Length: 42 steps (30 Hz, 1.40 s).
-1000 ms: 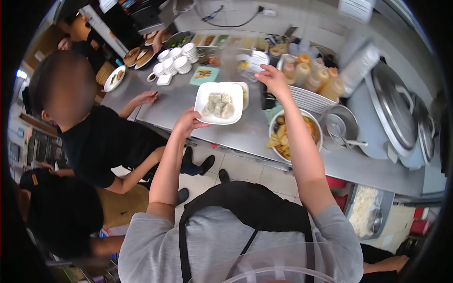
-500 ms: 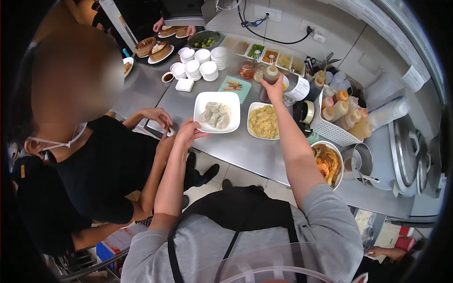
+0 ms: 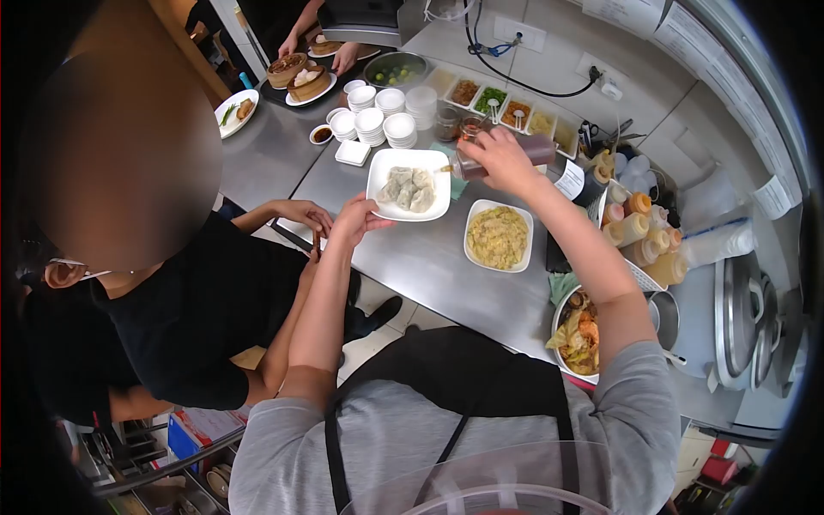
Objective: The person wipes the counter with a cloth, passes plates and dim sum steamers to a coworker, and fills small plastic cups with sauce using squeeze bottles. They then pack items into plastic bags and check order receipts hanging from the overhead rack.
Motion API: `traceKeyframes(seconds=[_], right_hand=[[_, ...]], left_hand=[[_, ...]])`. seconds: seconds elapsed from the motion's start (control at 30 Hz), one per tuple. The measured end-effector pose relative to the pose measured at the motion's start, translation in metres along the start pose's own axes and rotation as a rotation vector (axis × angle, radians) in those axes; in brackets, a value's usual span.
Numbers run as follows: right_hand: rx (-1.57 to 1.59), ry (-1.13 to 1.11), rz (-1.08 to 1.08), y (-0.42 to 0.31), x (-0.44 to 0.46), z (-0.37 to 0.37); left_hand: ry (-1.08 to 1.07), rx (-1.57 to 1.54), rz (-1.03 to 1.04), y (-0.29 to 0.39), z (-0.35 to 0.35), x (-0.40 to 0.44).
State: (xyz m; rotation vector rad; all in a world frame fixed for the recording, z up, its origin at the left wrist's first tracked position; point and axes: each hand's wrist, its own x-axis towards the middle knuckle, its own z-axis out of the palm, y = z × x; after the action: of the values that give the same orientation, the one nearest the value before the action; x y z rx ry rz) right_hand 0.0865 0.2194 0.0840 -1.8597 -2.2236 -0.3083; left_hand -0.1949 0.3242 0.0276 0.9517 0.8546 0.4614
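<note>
My left hand (image 3: 359, 219) grips the near left edge of a white square bowl (image 3: 439, 202) that holds several pale dumplings (image 3: 406, 190). In my right hand (image 3: 500, 160) is a squeeze bottle (image 3: 536, 149) of dark sauce, tipped on its side. Its nozzle points left, at the bowl's right rim. On the steel counter below my right forearm sits another white bowl of yellow food (image 3: 498, 236), which looks like noodles or egg. A green cloth (image 3: 455, 172) lies partly hidden behind the bottle and bowl.
A co-worker in black (image 3: 197, 300) stands close at my left. Stacked white dishes (image 3: 369, 125) and condiment trays (image 3: 491, 99) line the back. A basket of squeeze bottles (image 3: 639, 227) and a bowl of reddish food (image 3: 577, 335) stand at right. Another person's hands hold plates with bamboo steamers (image 3: 309, 83).
My right hand has lifted the squeeze bottle off the counter and tilted it sideways toward the dumpling bowl. The camera view has shifted slightly. A plate at far left shows more fully.
</note>
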Motion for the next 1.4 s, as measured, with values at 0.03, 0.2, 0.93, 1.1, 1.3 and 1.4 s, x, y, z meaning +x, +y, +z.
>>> traceKeyframes(seconds=[0.03,0.2,0.93,1.1,1.3,1.4], right_hand=[[-0.119,-0.034,-0.099,-0.002,-0.001,0.000],[-0.229,-0.007,-0.160,-0.014,0.004,0.008],[0.821,0.514,0.715,0.036,-0.041,0.081],[0.289,0.972,0.471,0.005,-0.026,0.012],[0.411,-0.085,0.303,-0.063,0.016,0.112],[0.099,0.010,0.191,-0.063,0.017,0.179]], left_hand=[[0.010,0.021,-0.004,0.002,0.000,0.001],[0.030,0.061,0.007,0.004,0.007,0.004],[0.116,-0.033,0.085,0.003,-0.031,-0.006],[0.152,-0.052,0.111,0.006,-0.045,-0.015],[0.168,-0.063,0.108,0.005,-0.057,-0.021],[0.145,-0.070,0.108,0.004,-0.056,-0.026]])
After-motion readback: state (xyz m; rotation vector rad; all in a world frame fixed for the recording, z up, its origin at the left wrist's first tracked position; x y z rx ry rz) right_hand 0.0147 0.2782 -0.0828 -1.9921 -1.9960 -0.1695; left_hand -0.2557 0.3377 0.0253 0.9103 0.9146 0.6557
